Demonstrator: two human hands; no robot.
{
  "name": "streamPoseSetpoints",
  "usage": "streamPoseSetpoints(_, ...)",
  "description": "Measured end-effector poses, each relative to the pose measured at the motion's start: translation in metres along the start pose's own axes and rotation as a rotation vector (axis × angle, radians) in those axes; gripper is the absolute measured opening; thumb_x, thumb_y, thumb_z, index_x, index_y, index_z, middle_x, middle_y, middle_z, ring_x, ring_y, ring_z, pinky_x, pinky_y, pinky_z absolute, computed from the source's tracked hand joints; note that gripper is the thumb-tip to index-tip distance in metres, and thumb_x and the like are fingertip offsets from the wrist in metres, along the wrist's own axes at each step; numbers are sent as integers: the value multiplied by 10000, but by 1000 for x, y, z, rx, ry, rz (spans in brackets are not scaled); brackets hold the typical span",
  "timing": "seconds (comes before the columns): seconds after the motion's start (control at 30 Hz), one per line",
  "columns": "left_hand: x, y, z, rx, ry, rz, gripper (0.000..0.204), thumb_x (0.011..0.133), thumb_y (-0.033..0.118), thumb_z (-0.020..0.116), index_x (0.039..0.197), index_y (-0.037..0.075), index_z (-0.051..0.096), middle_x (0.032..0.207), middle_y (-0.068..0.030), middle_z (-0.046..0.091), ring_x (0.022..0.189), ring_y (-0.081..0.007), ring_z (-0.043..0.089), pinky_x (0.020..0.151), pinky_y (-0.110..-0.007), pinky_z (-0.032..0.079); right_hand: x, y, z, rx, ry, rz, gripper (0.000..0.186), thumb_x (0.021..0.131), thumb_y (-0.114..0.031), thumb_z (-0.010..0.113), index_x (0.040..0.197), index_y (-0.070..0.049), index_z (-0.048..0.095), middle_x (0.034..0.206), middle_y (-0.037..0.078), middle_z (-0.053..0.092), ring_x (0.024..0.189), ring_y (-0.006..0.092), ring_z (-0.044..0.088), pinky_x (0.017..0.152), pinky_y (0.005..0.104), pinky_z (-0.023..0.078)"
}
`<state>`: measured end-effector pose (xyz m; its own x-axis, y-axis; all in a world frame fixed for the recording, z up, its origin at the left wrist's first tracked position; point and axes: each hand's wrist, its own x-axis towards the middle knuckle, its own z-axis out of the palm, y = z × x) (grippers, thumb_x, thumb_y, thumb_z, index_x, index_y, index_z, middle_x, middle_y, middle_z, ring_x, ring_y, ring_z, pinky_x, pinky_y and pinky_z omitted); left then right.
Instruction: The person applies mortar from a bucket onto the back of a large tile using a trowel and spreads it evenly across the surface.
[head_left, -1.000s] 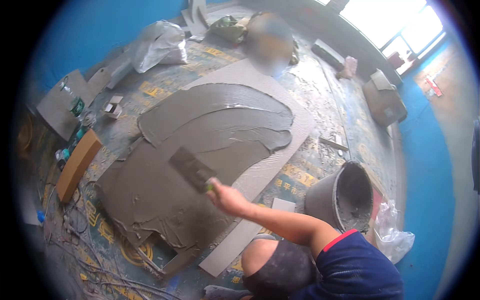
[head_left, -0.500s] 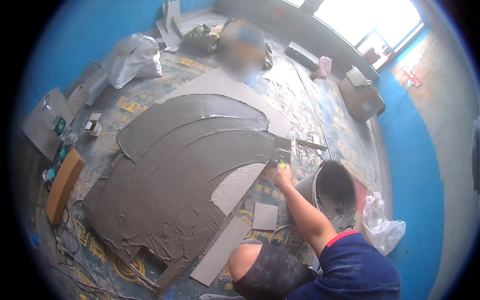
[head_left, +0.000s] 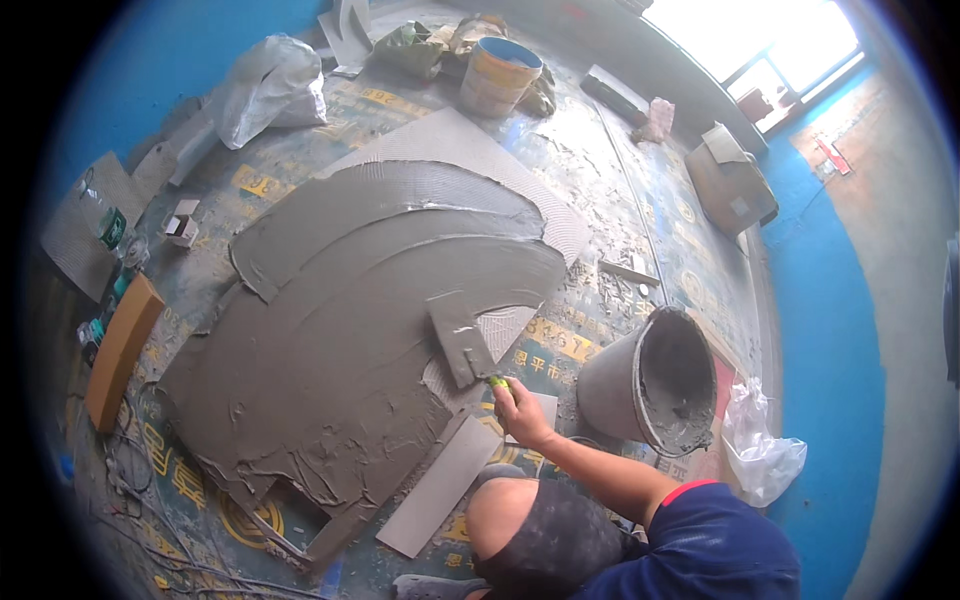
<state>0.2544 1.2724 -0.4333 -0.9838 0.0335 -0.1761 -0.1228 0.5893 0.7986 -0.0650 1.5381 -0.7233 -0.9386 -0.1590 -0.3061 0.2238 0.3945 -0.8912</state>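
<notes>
Wrapped around the handle of a flat trowel (head_left: 460,346), our right hand (head_left: 521,412) has its fingers closed on the yellow-green grip; our left hand is out of view, so we cannot tell what it does. Before us on the floor lies a large pale slab (head_left: 556,226) with a ridged face, mostly covered by a wide sheet of wet grey mortar (head_left: 340,335). The trowel's blade appears to lie on it near our side, next to a bare ridged patch (head_left: 505,328). To spread well, we would judge it best to keep the blade low, press evenly and draw mortar across that patch without leaving ridges or gaps.

Around us, a white sack (head_left: 265,95) rests by the blue wall at the far left. A dark bucket (head_left: 610,388) with mortar inside stands near our right forearm and could limit its swing. A loose tile strip (head_left: 440,492) lies along the slab's near edge, close to our knee, and a smaller square piece (head_left: 547,410), partly hidden behind our hand, could catch the wrist.
</notes>
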Motion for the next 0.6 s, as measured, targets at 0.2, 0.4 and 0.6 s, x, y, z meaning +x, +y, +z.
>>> streamPoseSetpoints(0.2, -3, 1, -3, -15, 6, -31, 544, 852, 273, 727, 1273, -39, 576, 1233, -247, 614, 1122, -437, 591, 992, -516, 458, 4, 31, -49, 33, 279, 244, 386, 1029, -358, 517, 1280, -65, 495, 652, 13, 537, 487, 115, 522, 405, 286, 447)
streamPoseSetpoints(0.4, 10, -1, -5, -12, -25, 24, 534, 860, 263, 717, 1276, -41, 575, 1233, -240, 617, 1112, -432, 595, 986, -516, 460, -36, 35, -63, -454, 362, 6, 409, 1013, -359, 539, 1270, -41, 523, 816, 237, 680, 714, 422, 678, 619, 485, 521)
streamPoseSetpoints(0.6, 12, -1, -4, -11, -21, 25, 541, 851, 252, 722, 1283, -37, 572, 1235, -241, 614, 1112, -432, 592, 985, -517, 457, -44, -9, -27, -646, -62, -206, 454, 987, -343, 587, 1318, -38, 531, 887, 279, 674, 860, 479, 659, 743, 495, 521)
